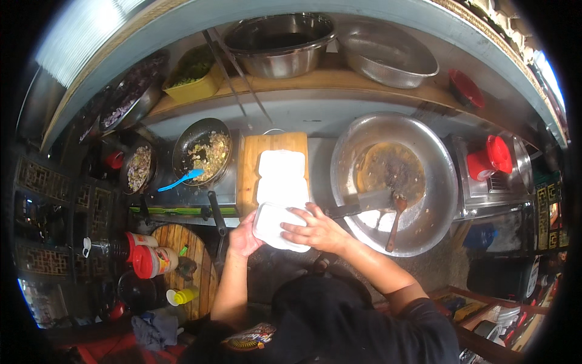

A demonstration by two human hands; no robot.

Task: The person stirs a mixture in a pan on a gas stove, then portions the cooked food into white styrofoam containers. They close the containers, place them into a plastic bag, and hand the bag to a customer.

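Both hands hold a white foam takeout box (277, 227) just in front of the bamboo cutting board (248, 182). My left hand (244, 236) grips its left edge, and my right hand (318, 230) lies with spread fingers over its top and right side. On the board stands another white foam box (282, 164), with its two halves laid open. Left of the board, a frying pan (181, 141) holds chopped food and a blue spoon (182, 179). To the right, a wide metal basin (436, 182) contains brownish liquid, a cleaver-like blade (375, 200) and a wooden spoon (397, 225).
A second pan of chopped food (139, 168) sits farther left. The wooden shelf (291, 83) bears a steel bowl (282, 59), a perforated colander (395, 70) and a yellow tub (195, 88). A round wooden table (207, 268) with red-lidded jars stands lower left; a red pitcher (482, 164) is at right.
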